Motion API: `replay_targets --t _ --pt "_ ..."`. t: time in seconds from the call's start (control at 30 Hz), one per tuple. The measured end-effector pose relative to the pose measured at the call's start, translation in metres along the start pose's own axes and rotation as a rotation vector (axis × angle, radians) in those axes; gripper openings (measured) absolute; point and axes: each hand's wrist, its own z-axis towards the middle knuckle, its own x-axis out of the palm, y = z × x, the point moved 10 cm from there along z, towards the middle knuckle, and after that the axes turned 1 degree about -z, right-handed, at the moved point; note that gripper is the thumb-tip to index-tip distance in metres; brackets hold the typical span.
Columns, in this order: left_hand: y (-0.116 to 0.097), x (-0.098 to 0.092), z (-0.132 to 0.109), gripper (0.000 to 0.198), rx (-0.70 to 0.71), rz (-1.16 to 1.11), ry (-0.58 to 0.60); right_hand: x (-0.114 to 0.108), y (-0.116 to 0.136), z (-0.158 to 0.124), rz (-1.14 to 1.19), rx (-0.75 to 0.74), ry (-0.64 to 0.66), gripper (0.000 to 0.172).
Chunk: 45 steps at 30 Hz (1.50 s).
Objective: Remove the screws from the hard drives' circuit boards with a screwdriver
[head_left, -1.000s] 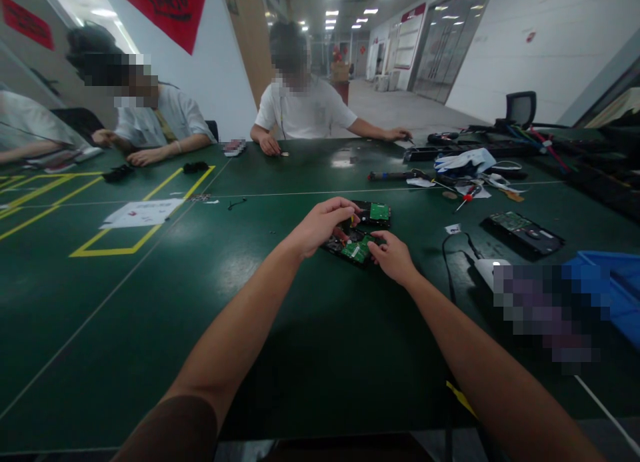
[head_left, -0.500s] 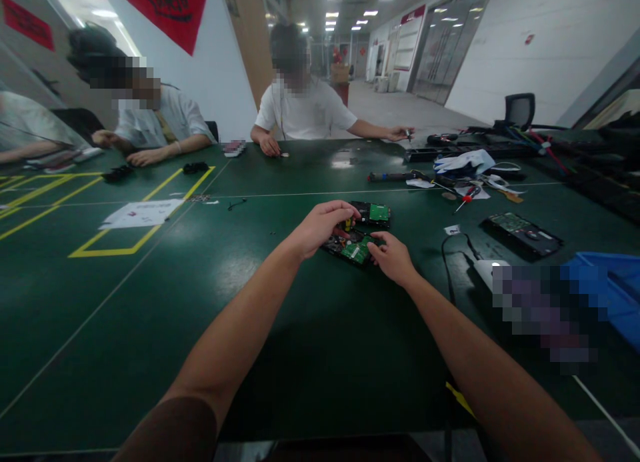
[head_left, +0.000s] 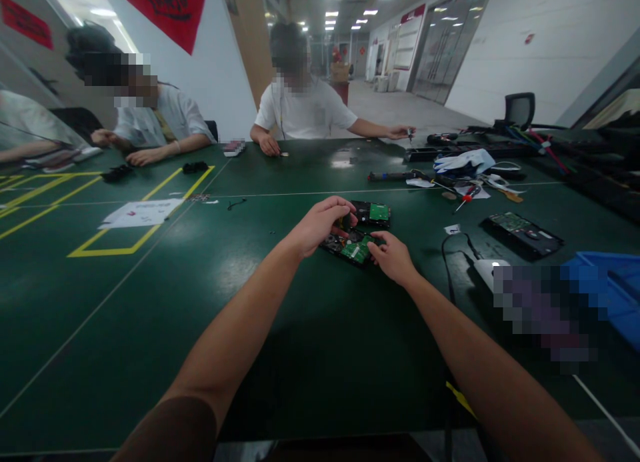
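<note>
Centrally in the frame, a hard drive (head_left: 356,250) lies flat on the green table (head_left: 150,302), green circuit board facing up. It sits skewed, one corner pointing down-frame toward the wearer. Its long axis seems to run roughly left to right, but the hands cover both ends, so this is not certain.

Left hand (head_left: 320,225) is over the drive's left end, grip curled together on a small dark object (head_left: 347,219); too small to say what it is. Right hand (head_left: 393,257) rests on the drive's lower right edge, fingertips touching it. Whether that grip is clamped on the edge or only pressing cannot be told.

Just beyond, up-frame and close to the first, lies a second drive (head_left: 374,213), board up too. A third drive (head_left: 523,230) lies well apart at right. Between them, a black cable (head_left: 447,255) curves on the table. A blue tray (head_left: 617,279) sits at the right edge.

Upper right: a red-handled screwdriver (head_left: 467,197) and white gloves (head_left: 465,161) among loose tools. At left, a paper sheet (head_left: 143,213) lies on yellow tape lines (head_left: 125,251).

Along the far edge sit a person in a white shirt (head_left: 303,112), top centre, and another person (head_left: 160,122), upper left.
</note>
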Motion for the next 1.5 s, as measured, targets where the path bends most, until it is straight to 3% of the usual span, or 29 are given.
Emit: replay_targets --t 0.53,1.03,1.5 --pt "-0.0051 -0.0045 0.0037 0.019 0.109 0.224 -0.018 -0.0007 0.0004 0.0012 -0.016 0.004 -0.018 0.040" --pt "-0.0024 -0.0039 0.0022 0.014 0.034 0.042 -0.024 -0.0025 0.0038 -0.0011 -0.025 0.004 -0.007 0.040" --pt "-0.0045 -0.0033 0.0017 0.013 0.042 0.028 -0.014 -0.0014 0.0000 0.0001 -0.005 0.014 -0.015 0.039"
